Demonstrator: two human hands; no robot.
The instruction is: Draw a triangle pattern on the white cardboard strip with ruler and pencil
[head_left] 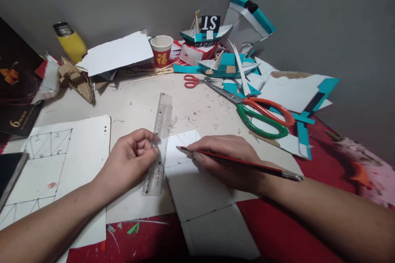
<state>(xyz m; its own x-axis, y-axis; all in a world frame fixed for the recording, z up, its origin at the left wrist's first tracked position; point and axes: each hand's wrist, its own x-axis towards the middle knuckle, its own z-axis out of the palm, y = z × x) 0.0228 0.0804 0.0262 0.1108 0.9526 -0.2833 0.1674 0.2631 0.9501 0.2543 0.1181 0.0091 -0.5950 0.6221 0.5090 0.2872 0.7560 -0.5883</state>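
My left hand [137, 152] pinches a clear plastic ruler [157, 172] by its left edge, thumb on top. The ruler stands lengthwise along the left side of a white card strip [205, 197], which carries several drawn pencil lines. My right hand [228, 156] grips a dark red and black pencil [234, 161] in a writing hold, its tip over the upper part of the strip. Whether the tip touches the card I cannot tell. Left of my left hand lies a white sheet [83, 164] with a drawn pattern of rectangles and triangles.
Large scissors [262, 117] with orange and green handles and small red scissors [191, 81] lie beyond my right hand. Behind them stand paper boats [226, 65], a red paper cup [162, 51] and a yellow bottle [71, 45]. A phone [10, 174] lies far left.
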